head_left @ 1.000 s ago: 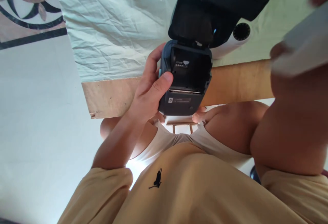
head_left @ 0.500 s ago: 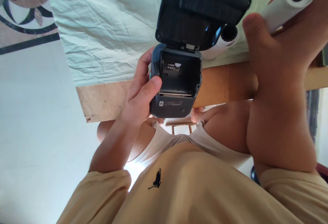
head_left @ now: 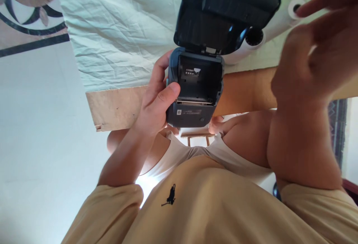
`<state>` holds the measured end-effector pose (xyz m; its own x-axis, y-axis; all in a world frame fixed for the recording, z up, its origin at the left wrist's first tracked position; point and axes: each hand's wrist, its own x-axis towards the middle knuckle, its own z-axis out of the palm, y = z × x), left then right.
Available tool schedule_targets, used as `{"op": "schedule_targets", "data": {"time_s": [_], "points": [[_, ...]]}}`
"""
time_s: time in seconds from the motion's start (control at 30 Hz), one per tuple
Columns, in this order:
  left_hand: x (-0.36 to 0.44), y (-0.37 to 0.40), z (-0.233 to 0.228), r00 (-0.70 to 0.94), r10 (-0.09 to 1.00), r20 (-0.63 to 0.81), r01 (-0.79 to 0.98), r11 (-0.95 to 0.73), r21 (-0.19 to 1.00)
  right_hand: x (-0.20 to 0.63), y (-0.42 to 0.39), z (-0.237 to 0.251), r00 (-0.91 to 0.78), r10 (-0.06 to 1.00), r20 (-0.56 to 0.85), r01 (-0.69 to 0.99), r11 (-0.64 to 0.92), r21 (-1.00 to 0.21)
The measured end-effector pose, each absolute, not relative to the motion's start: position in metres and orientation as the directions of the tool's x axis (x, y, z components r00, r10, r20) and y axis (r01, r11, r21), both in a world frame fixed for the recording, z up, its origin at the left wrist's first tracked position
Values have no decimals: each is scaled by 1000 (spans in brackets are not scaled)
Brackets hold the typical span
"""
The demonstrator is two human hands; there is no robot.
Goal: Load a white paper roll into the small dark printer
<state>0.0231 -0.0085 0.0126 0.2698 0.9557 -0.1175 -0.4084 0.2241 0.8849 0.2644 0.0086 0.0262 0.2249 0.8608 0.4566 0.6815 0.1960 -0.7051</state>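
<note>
My left hand (head_left: 156, 100) grips a dark portable label printer (head_left: 192, 115) by its left side, thumb over the rim. Its lid (head_left: 209, 24) is swung up, and the paper bay shows a small printed sticker and no roll. On the cloth behind the lid lies a slim white paper roll (head_left: 279, 22), partly hidden. My right hand (head_left: 321, 54) is beside that roll, slightly blurred, its fingers apart and one fingertip at the roll's hollow end. Closer to the printer is another white roll (head_left: 240, 54) with a black core, partly covered by the lid.
A pale green cloth (head_left: 120, 31) covers the tabletop, and the bare wooden edge (head_left: 117, 108) shows along the front. My legs are under the table, near a wooden stool (head_left: 197, 136). A patterned floor area (head_left: 30, 9) shows at the upper left.
The slim white roll has gone from my right hand onto the cloth, and that hand's fingers have come off it. The printer has shifted slightly right in view, still in my left hand.
</note>
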Motion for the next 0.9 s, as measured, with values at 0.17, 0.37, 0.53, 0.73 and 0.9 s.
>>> {"op": "schedule_targets", "data": {"time_s": [0.17, 0.37, 0.53, 0.73, 0.9], "points": [[22, -8, 10, 316, 945, -83, -405, 214, 889, 249, 9, 18, -89, 930, 356, 829, 267, -491], [21, -6, 8, 322, 943, -81, -434, 223, 873, 248, 18, 18, -37, 973, 228, 830, 157, -535], [23, -6, 7, 283, 955, -85, -428, 205, 880, 245, 17, 19, 16, 982, 189, 798, 101, -594], [25, -8, 13, 275, 954, -120, -406, 228, 885, 247, 13, 10, -85, 926, 369, 812, 279, -513], [23, -6, 6, 299, 953, -51, -428, 182, 885, 249, 11, 11, -246, 878, 412, 734, 446, -512]]}}
